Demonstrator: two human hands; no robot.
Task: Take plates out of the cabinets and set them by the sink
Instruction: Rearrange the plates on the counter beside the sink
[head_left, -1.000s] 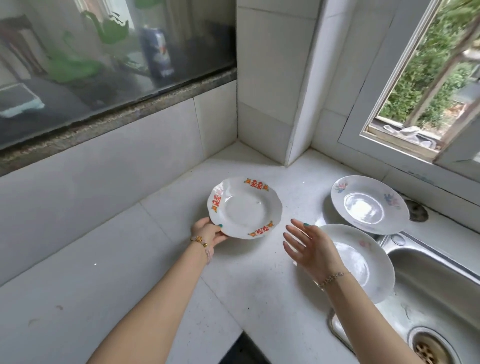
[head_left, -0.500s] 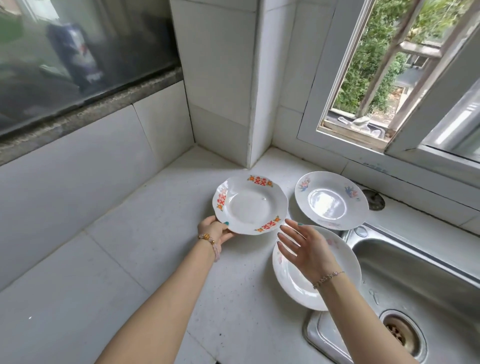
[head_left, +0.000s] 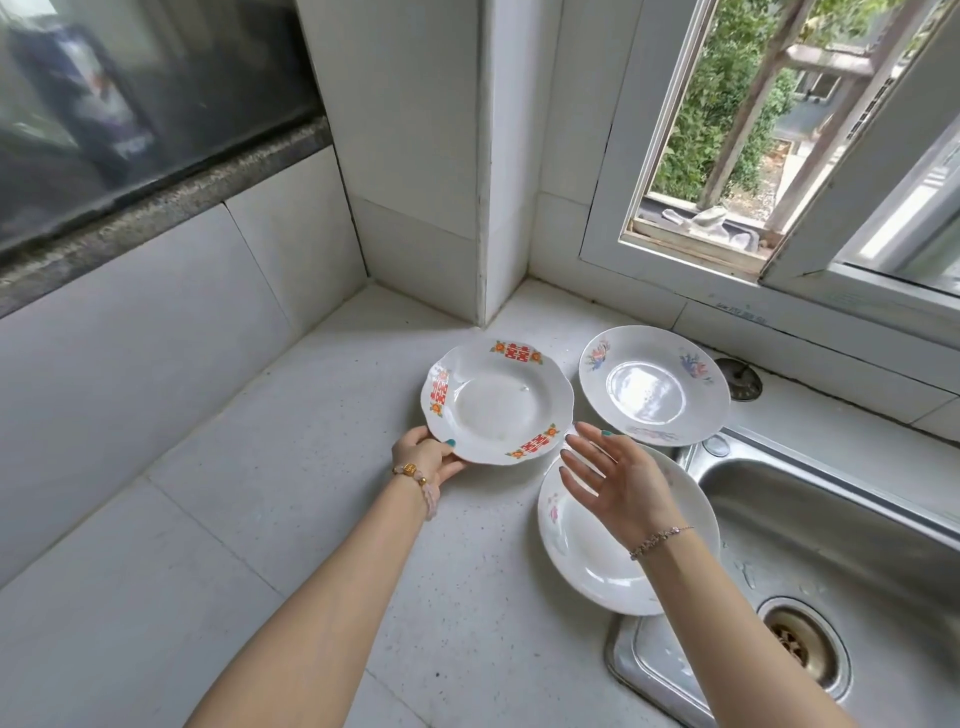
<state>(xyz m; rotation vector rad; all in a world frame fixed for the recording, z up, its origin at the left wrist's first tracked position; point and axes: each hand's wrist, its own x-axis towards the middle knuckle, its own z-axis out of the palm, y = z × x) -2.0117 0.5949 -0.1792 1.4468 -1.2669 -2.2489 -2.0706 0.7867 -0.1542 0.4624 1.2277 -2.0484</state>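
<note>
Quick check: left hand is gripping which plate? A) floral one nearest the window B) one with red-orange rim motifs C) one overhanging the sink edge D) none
B: the left hand pinches the near rim of the red-motif plate, while the right hand is open over the plate at the sink edge.

Can read only one sign: the red double-happiness character 囍, set between small orange flowers and printed three times on the rim of the scalloped plate (head_left: 493, 405) left of the sink (head_left: 831, 519). Appears at the rim's far edge, left edge and near right edge. Faint bluish writing on the window frame (head_left: 740, 313) behind the sink, too small to read.
</note>
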